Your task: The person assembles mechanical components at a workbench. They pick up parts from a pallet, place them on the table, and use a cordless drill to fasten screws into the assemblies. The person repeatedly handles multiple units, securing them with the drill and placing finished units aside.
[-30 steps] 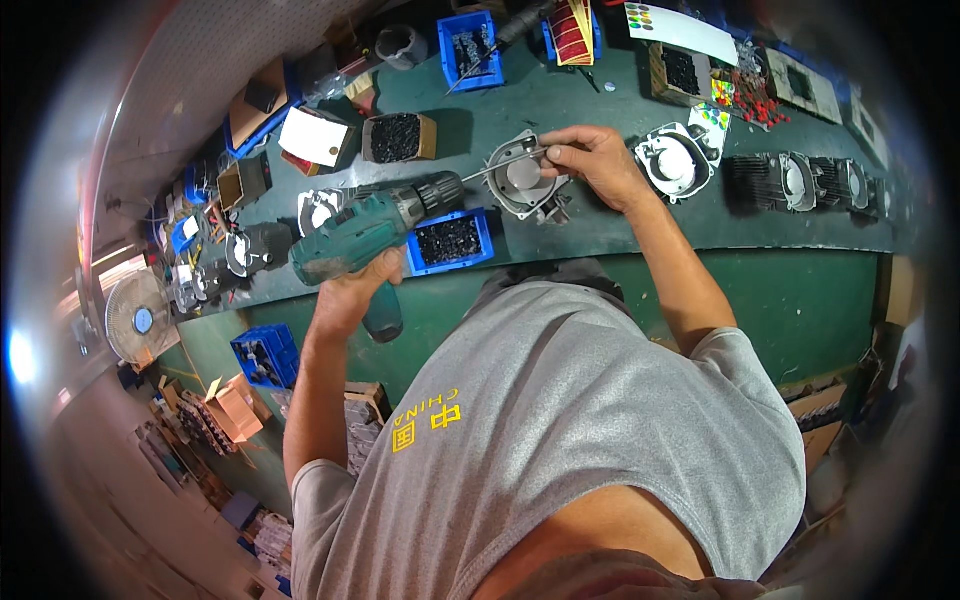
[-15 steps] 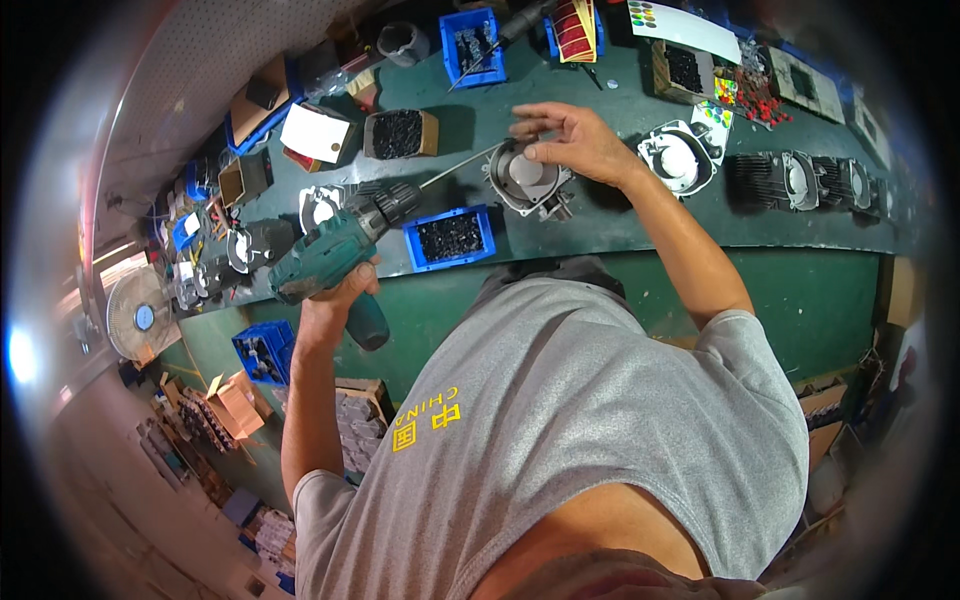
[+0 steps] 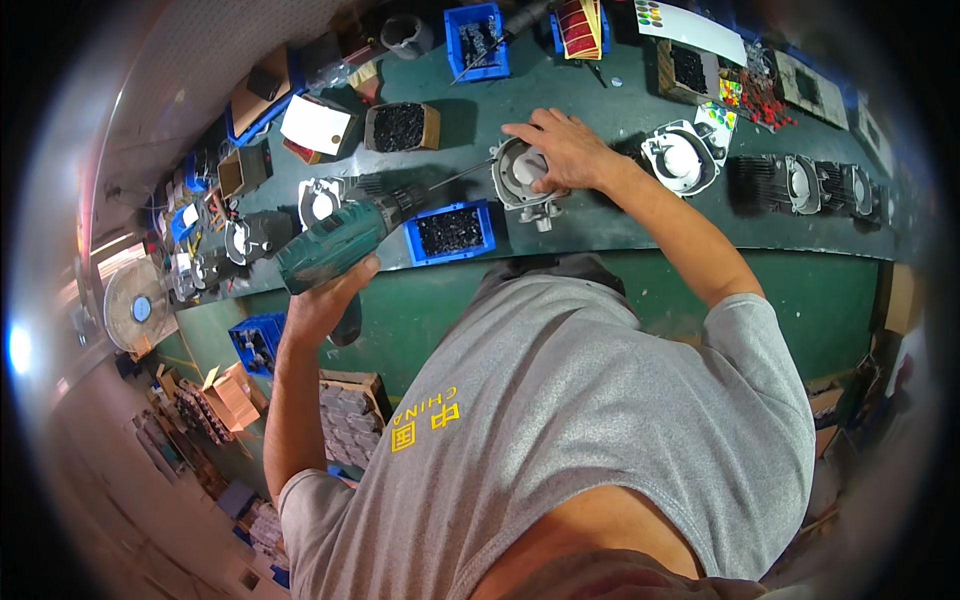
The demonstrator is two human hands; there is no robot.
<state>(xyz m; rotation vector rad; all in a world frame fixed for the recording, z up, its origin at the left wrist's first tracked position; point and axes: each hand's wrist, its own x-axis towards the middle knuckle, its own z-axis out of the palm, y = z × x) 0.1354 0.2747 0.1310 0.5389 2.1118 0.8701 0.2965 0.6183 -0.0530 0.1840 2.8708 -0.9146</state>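
My left hand (image 3: 332, 296) is closed around the grip of a teal and black cordless drill (image 3: 338, 240). A long thin bit (image 3: 462, 176) runs from the chuck to the left rim of a grey metal housing (image 3: 518, 185). Whether the tip sits in a hole there is too small to tell. The housing stands on the green bench with its round cavity facing me. My right hand (image 3: 574, 155) grips its far right side, fingers over the top and thumb near the pale round part inside. Just below the bit, a blue bin (image 3: 450, 235) holds small black parts.
More metal housings stand along the bench, one (image 3: 682, 160) right of my hand and another (image 3: 322, 200) behind the drill. A cardboard box (image 3: 402, 128) of black pieces and a blue bin (image 3: 477, 42) lie farther back. A fan (image 3: 138, 308) stands at the left.
My right hand, formerly spread above the housing, has come down and gripped it; the housing has turned slightly. The drill has shifted, bringing its bit to the housing's rim at a slightly different angle.
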